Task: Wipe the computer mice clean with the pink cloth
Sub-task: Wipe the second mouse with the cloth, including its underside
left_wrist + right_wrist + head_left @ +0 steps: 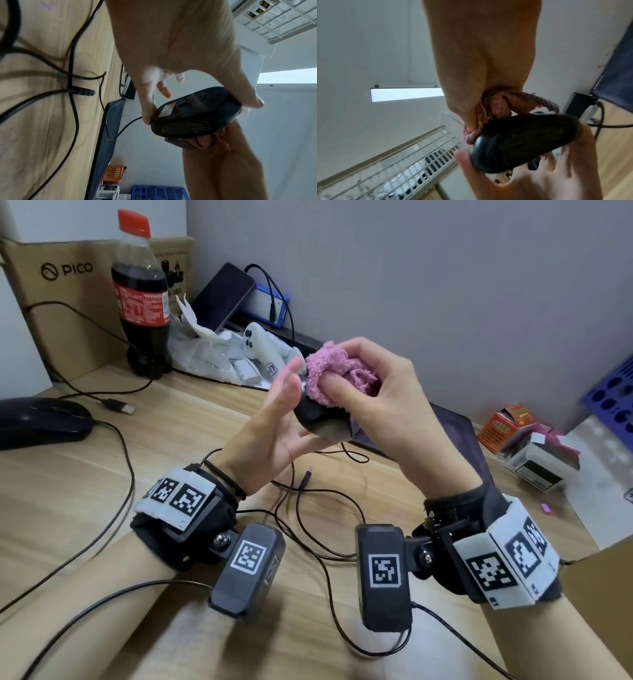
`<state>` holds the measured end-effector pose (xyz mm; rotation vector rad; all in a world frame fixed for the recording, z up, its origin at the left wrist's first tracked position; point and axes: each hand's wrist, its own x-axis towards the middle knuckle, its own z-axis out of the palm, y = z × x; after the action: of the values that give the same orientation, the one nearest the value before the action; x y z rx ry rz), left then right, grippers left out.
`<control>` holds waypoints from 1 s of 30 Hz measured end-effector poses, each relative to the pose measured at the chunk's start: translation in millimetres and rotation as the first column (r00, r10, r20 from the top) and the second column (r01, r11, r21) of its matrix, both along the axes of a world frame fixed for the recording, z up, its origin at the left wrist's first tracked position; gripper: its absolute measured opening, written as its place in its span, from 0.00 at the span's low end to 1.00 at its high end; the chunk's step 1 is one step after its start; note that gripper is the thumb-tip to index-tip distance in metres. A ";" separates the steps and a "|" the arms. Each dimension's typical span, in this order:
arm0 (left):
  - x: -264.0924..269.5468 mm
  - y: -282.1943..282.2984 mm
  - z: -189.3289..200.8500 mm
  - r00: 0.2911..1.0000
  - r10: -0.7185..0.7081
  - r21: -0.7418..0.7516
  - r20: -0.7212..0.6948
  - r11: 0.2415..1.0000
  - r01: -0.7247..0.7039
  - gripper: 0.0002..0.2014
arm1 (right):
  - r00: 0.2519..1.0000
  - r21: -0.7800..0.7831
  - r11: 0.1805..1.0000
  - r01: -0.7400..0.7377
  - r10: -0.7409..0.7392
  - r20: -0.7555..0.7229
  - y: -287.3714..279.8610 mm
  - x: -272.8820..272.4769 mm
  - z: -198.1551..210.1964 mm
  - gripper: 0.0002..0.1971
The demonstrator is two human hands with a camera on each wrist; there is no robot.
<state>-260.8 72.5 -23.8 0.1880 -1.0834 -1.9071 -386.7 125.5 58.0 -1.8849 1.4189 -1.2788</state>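
Note:
My left hand (pixel 277 419) holds a black wired mouse (pixel 317 417) up above the desk, pinched at its edges between thumb and a finger, the other fingers straight. In the left wrist view the mouse (pixel 193 116) shows its underside with a label. My right hand (pixel 373 392) grips a bunched pink cloth (pixel 325 371) and presses it on the mouse's top. The right wrist view shows the cloth (pixel 498 106) against the mouse (pixel 522 142). A second black mouse (pixel 41 419) lies on the desk at far left.
At the back left are a cola bottle (pixel 142 296), a cardboard box (pixel 65 289), a white controller (pixel 260 344) and a phone (pixel 222 296). Black cables (pixel 308 508) loop under my hands. Small boxes (pixel 507 422) and a blue rack (pixel 613 402) sit right.

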 end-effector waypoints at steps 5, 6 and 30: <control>7.1 -5.9 -2.6 0.996 -0.017 0.094 -0.093 0.995 0.025 0.40 | 0.996 0.123 0.991 0.053 -0.061 0.063 4.2 -20.9 -20.8 0.05; 8.3 -6.8 -2.9 0.993 -0.033 0.101 -0.110 0.994 0.044 0.37 | 0.995 0.163 0.984 0.075 -0.084 0.053 3.8 -27.5 -25.5 0.05; 12.5 -6.4 -1.4 0.993 -0.107 0.214 -0.057 0.970 0.117 0.46 | 0.995 -0.017 0.999 0.033 -0.034 -0.092 -2.3 -33.7 -28.2 0.08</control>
<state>-248.2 66.1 -25.2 0.2083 -0.8702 -2.1210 -420.4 123.2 29.8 -1.9611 1.4967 -1.2361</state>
